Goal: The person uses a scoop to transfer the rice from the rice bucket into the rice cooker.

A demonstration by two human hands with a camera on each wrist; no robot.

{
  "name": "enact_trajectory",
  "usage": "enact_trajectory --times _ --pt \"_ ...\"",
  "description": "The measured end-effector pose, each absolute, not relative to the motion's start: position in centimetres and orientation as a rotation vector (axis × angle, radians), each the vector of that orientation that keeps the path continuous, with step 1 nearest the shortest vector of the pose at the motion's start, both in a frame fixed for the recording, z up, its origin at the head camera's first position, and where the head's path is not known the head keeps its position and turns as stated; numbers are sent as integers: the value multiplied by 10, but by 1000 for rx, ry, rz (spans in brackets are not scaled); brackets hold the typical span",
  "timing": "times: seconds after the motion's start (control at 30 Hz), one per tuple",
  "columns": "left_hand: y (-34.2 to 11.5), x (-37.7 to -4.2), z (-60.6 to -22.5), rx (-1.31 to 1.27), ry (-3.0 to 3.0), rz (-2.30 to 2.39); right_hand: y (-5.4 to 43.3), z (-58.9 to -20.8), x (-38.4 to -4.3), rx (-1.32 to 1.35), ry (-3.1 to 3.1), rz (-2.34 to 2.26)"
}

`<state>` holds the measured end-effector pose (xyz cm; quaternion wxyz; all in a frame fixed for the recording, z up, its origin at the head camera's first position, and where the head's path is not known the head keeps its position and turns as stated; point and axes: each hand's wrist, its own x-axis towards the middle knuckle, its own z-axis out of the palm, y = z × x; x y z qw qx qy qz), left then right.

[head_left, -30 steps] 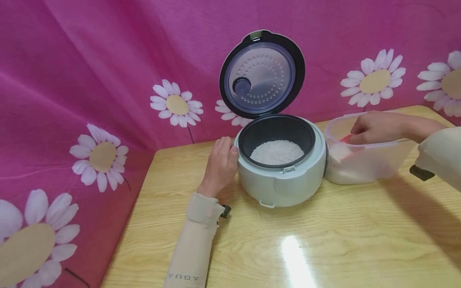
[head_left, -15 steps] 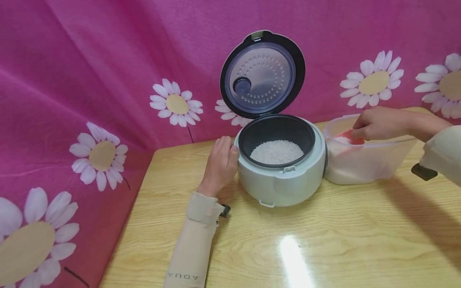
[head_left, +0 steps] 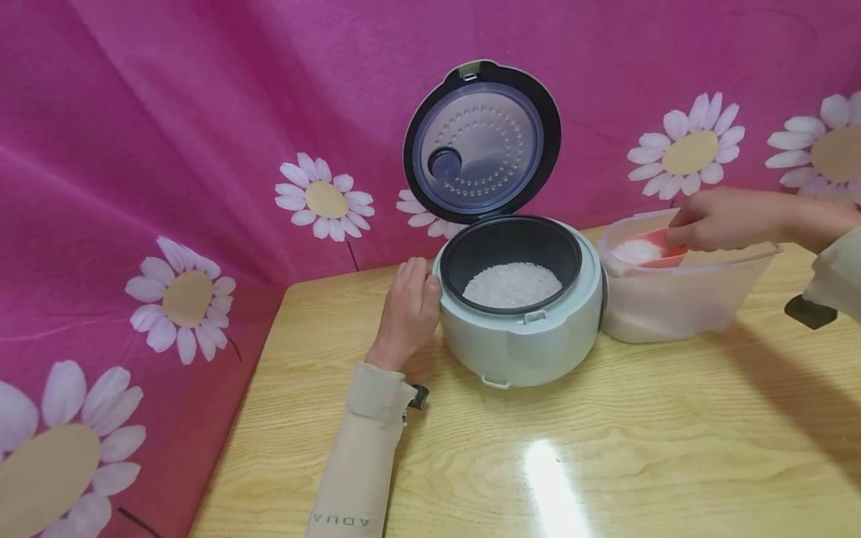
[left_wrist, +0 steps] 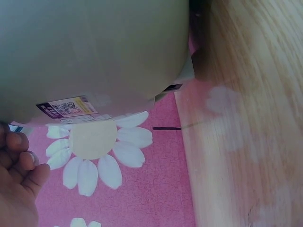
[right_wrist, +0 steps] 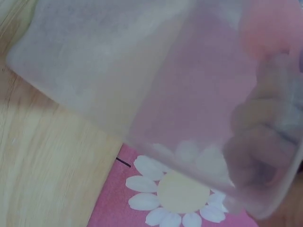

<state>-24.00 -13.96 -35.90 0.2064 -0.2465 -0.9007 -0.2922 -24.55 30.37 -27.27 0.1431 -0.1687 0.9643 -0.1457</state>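
My right hand [head_left: 736, 218] grips a red scoop [head_left: 671, 250] heaped with white rice, inside the mouth of a clear plastic rice container [head_left: 686, 306]. The right wrist view shows the curled fingers [right_wrist: 260, 137] and the scoop blurred through the container's wall. My left hand [head_left: 406, 310] rests against the left side of a pale green rice cooker [head_left: 521, 351], its fingers loosely bent by the rim in the left wrist view. The cooker's lid [head_left: 483, 149] stands raised. Rice [head_left: 513, 285] covers the bottom of its black inner pot [head_left: 507, 235].
The container stands close against the cooker's right side on a wooden table [head_left: 471, 463]. A pink cloth [head_left: 222, 112] with large daisies hangs behind and to the left. A label [left_wrist: 68, 108] shows on the cooker's side in the left wrist view.
My right hand has risen and moved slightly right, lifting the scoop from the container's rice; its load of rice now shows. The left hand keeps its place at the cooker.
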Motion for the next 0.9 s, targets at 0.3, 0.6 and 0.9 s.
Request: enact_trajectory --times 0.3,0.6,0.9 --pt "-139 -241 -358 -687 -2505 -821 316 -267 -243 -481 2756 -485" --pt "-139 -241 -359 -690 -2504 -813 318 -262 -240 -408 2823 -473" --pt "-139 -240 -359 -687 -2510 -811 324 -256 -237 -335 2869 -393"
